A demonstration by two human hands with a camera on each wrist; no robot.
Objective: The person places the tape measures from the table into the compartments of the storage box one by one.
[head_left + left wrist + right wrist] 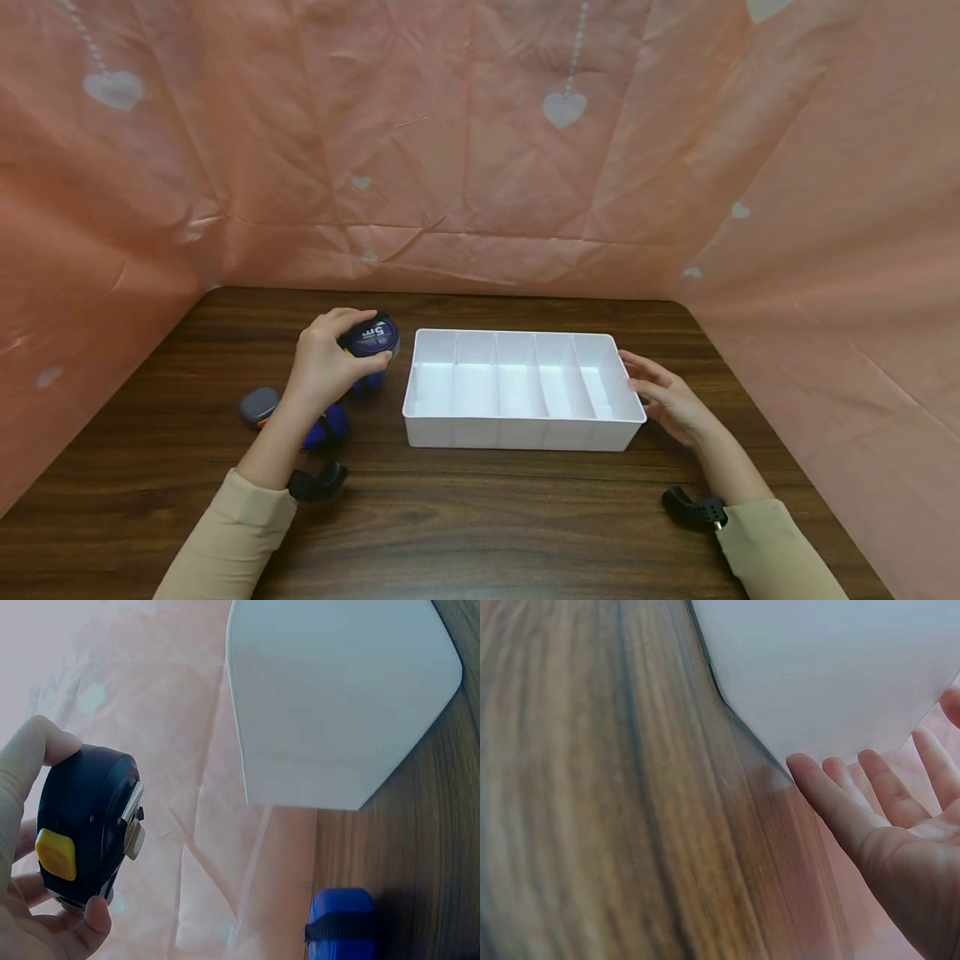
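Tape measure (372, 336) gripped in left hand (324, 364), beside tray (517, 433)

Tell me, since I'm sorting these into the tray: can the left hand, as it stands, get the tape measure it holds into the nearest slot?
Probably yes. The left hand grips the tape measure just beside the white tray, whose open-topped left slot looks empty, with nothing between.

Dark wood-grain desk (480, 533) across the bottom of the frame, smooth with a faint sheen. White divided tray (517, 433) at centre, smooth plastic, slightly glossy. Tape measure (86, 825) at left in the wrist view: dark matt plastic case, yellow plastic button, bright metal tab. Pink backdrop sheet (480, 150) across the top, thin, creased, matt, printed with pale hearts.
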